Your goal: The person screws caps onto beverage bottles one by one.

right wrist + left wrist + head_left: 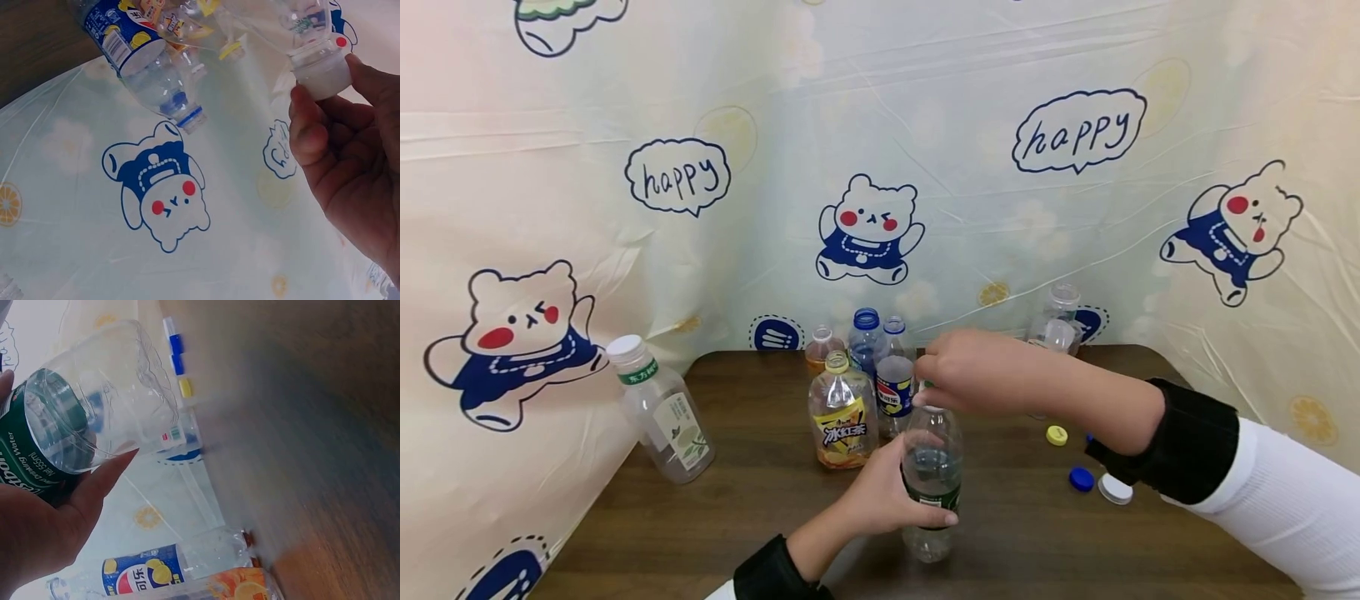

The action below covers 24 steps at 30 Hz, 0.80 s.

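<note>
My left hand (pixel 880 492) grips a clear plastic water bottle (pixel 934 450) round its green label, and the bottle stands upright near the front of the table. In the left wrist view the bottle's clear lower part (pixel 125 381) shows beyond the thumb. My right hand (pixel 970 371) is over the bottle's top. Seen from the right wrist, its thumb and fingers pinch a white cap (pixel 325 75) at the bottle's mouth. Whether the cap is tight cannot be seen.
Behind stand an iced-tea bottle (pixel 842 417), a blue-labelled cola bottle (pixel 895 383) and other uncapped bottles. A capped bottle (pixel 662 412) is at the left, a clear bottle (pixel 1062 321) at the back right. Loose caps, including a yellow cap (pixel 1057 435) and a white one (pixel 1116 489), lie right.
</note>
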Tool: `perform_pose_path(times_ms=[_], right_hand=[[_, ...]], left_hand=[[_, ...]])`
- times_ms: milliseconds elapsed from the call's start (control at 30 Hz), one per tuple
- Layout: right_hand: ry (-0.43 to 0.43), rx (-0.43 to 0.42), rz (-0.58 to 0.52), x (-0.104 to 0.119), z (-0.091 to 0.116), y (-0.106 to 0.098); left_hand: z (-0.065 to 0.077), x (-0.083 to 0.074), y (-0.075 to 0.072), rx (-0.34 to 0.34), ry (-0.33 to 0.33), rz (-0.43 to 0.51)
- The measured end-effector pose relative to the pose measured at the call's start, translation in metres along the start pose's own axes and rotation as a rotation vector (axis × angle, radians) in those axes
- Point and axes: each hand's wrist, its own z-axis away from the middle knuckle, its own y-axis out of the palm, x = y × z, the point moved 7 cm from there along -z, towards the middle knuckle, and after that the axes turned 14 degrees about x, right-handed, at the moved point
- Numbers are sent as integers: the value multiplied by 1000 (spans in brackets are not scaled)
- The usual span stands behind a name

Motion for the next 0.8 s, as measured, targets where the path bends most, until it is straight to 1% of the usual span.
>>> perform_pose_path(times_ms=[100,167,267,333,433,533,667,800], right_hand=[[-5,-44,13,1,0,-1],[-11,-61,1,2,0,-2],[-28,-67,-56,1,3,-5],[-47,-56,-119,0,6,-7],[-94,-52,-199,-2,12,-12],[-142,-42,-238,-2,15,-15],[-173,-22,-214,-1,15,-13],[-133,-3,-139,1,14,-7]], left_hand=[[1,-1,-1,0,-3,-27],[1,-1,-1,7,2,-21],[2,-2,-2,12,15,-3],[2,-1,-3,11,22,8],[3,-1,-3,9,28,7],[2,1,-4,9,24,3],[1,2,-4,10,11,4],[1,2,-4,2,4,9]])
